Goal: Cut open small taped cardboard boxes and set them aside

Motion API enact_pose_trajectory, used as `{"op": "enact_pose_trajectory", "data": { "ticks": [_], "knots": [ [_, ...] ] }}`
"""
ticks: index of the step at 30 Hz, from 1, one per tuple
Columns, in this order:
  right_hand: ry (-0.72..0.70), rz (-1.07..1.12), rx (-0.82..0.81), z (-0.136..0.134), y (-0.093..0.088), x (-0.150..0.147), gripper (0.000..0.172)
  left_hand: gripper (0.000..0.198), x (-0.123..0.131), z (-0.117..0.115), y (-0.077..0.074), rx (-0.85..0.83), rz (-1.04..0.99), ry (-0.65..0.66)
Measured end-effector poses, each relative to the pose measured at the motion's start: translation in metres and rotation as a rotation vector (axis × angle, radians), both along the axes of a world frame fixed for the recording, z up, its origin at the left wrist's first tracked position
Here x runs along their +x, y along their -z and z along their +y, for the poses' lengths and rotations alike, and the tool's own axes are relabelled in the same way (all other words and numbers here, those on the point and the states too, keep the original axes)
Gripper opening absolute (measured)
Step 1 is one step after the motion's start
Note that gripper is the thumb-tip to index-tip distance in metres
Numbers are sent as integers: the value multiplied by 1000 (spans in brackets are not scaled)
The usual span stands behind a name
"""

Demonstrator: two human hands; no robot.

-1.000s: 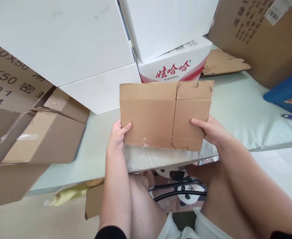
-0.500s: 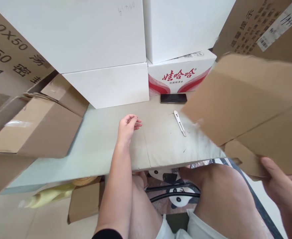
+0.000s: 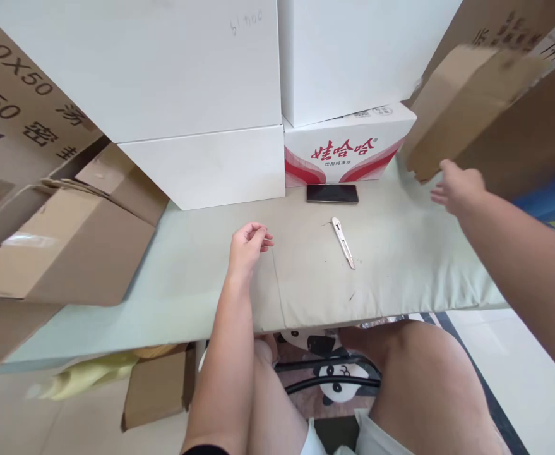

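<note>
My left hand [image 3: 251, 243] rests on the cloth-covered table [image 3: 201, 253], fingers curled in and thumb against them, with nothing visible in it. My right hand [image 3: 459, 186] reaches out at the right, its fingers apart, at the lower edge of a brown cardboard box [image 3: 452, 114]. This box stands tilted against larger cartons and is slightly blurred. Between my hands lies a white utility knife [image 3: 342, 242], and behind it a black phone [image 3: 333, 193].
White boxes [image 3: 201, 69] are stacked at the back, beside a white and red carton [image 3: 348, 151]. Open brown cartons [image 3: 92, 246] stand on the left. A large brown carton [image 3: 533, 139] is at the right. Below the table's front edge are my legs and a small cardboard box [image 3: 156, 385].
My right hand has moved from the lower right up and forward over the table, and the cardboard has gone with it to the back right. My left hand has hardly moved.
</note>
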State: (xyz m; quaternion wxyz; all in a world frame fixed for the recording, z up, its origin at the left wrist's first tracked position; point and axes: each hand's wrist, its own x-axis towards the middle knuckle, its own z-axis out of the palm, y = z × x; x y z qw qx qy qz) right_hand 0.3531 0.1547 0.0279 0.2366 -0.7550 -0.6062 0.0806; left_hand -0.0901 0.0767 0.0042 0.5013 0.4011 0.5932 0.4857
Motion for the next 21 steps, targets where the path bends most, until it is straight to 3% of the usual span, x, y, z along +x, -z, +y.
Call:
{"op": "enact_pose_trajectory", "data": {
  "ticks": [3, 7, 10, 13, 16, 18, 21],
  "knots": [
    [124, -51, -173, -17, 39, -25, 43, 15, -6, 0, -5, 4, -13, -13],
    [57, -185, -223, -90, 88, -65, 56, 11, -15, -4, -12, 55, -66, -14],
    [-20, -268, -200, -132, 98, -76, 61, 8, -21, -12, -15, 106, -134, -14],
    [-128, -338, -176, -141, 79, -72, 45, 10, -27, -22, -18, 148, -200, -7],
    [-275, -391, -123, -123, 38, -86, 29, 11, -37, -30, -21, 178, -276, -33],
    [-448, -390, -14, -107, 7, -124, 22, 12, -47, -35, -20, 183, -312, -81],
    [-707, -335, 221, -93, -29, -224, 16, 14, -64, -38, -13, 173, -295, -139]
  ]
}}
